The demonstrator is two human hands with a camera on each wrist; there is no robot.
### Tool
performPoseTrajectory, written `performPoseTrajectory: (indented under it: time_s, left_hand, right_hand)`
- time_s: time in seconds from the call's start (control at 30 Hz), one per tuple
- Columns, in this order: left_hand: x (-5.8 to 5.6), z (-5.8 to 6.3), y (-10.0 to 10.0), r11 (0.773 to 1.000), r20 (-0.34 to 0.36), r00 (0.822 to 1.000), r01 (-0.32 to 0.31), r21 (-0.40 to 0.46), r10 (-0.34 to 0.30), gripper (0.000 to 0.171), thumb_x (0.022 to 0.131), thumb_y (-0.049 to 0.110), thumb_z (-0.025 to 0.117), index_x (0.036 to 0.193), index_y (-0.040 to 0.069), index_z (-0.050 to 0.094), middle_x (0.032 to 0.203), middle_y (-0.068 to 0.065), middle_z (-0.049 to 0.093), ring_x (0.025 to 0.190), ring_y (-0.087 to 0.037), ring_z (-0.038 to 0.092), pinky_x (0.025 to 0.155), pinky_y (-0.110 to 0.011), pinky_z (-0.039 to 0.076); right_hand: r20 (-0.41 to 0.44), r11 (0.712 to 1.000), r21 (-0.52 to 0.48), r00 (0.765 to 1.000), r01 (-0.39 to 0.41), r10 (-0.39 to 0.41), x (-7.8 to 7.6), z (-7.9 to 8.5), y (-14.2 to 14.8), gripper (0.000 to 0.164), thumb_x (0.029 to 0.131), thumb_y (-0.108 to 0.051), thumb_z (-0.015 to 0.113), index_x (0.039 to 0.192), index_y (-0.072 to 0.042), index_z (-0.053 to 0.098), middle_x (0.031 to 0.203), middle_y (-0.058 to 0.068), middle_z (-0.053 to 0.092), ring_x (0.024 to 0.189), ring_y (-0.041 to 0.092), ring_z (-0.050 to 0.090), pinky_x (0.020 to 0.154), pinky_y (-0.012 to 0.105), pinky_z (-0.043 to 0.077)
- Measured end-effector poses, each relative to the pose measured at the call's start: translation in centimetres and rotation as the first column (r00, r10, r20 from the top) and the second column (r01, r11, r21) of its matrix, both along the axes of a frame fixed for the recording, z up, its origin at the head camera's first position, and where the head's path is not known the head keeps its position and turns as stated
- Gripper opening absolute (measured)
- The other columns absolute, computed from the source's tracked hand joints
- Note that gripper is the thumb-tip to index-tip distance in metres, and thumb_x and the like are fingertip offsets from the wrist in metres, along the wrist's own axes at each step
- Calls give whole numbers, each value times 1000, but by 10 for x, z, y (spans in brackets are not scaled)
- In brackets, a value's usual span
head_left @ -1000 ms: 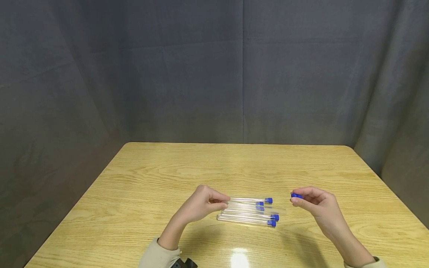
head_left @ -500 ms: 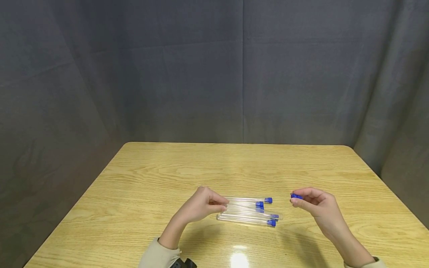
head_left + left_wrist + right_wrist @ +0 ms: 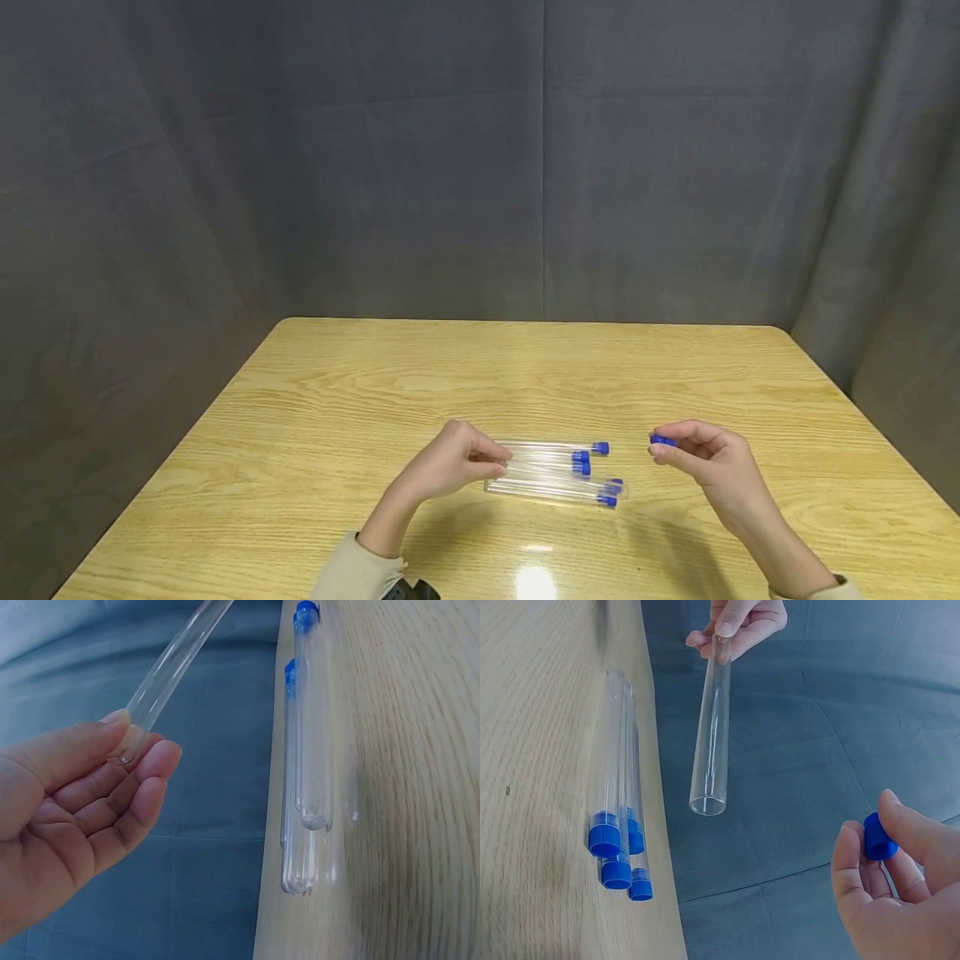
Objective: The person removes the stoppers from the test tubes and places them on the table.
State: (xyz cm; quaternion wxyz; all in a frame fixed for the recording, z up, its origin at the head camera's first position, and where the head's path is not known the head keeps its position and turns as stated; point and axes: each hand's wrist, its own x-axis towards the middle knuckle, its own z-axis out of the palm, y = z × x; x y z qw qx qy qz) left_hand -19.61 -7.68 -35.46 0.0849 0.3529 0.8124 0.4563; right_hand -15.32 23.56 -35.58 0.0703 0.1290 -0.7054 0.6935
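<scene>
My left hand [image 3: 457,457] pinches the rounded end of a clear, uncapped test tube [image 3: 711,742], whose open mouth points toward my right side. In the left wrist view, thumb and fingers grip that tube near its bottom. My right hand [image 3: 712,462] holds a blue cap [image 3: 878,838] between thumb and fingers, apart from the tube's mouth. Below the held tube, several capped test tubes [image 3: 313,750] lie side by side on the table, their blue caps toward the right in the head view.
The wood-grain table [image 3: 360,375] has rounded far corners. Dark grey-blue curtains [image 3: 420,183] hang behind it and at both sides. A black strap device [image 3: 411,590] sits at my left wrist by the light sleeve [image 3: 358,571].
The open end of the tube in my left hand has dipped toward me and slightly leftward. My right hand with the cap stays almost still.
</scene>
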Motion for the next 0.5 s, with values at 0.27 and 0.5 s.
performPoseTrajectory:
  time_s: [0.27, 0.5]
  left_hand:
    - [0, -4, 0, 999, -1, 1000, -20, -33, 20, 14, 81, 0, 63, 94, -4, 68, 97, -14, 65, 83, -15, 63, 69, -20, 49]
    - [0, -5, 0, 999, -14, 1000, -16, -47, 16, 15, 80, 0, 64, 94, -5, 68, 93, -17, 65, 79, -17, 64, 66, -20, 50]
  right_hand:
    - [16, 1000, 18, 1000, 11, -11, 0, -3, 0, 13, 81, 5, 60, 90, -3, 66, 85, -3, 64, 75, 11, 61, 73, 20, 48]
    - [16, 1000, 30, 1000, 7, -7, 0, -2, 0, 11, 82, 3, 61, 89, -2, 66, 86, -3, 64, 76, 11, 60, 74, 20, 48]
